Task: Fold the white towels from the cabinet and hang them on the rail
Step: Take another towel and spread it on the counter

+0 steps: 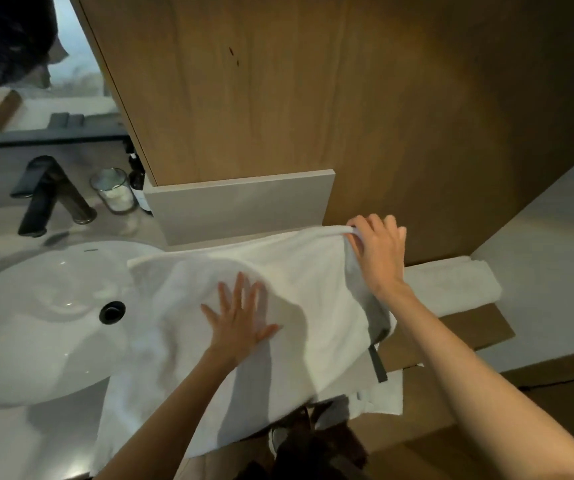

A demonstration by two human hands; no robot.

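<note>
I saw the large white terry towel [313,278] spread across the middle of the frame. It covered part of the grey countertop [19,445] and the right rim of the white oval basin [36,306], and its near edge hung off the counter toward the bottom of the frame.

The left hand [240,320] lay flat on the towel at the centre, palm down, fingers straight and fanned apart, pressing the cloth. The right hand [377,251], right of centre and higher, curled its fingers over the towel's far right corner. It pinched that edge and held it raised, and the cloth below hung in a shaded fold. A short dark grey bar [377,362] stuck out beneath that fold; I could not tell what it was.

Further right, a second white towel [452,284], folded into a thick pad, lay apart from both hands.

A round black drain [112,311] sat in the basin. In the upper left stood a black angular faucet [48,195], a clear glass jar [114,190] holding something white, and a dark bottle [138,183] just beside it. A broad brown wooden panel [313,98] filled the top of the frame, with a pale grey tile block [240,209] at its foot, just behind the towel.
</note>
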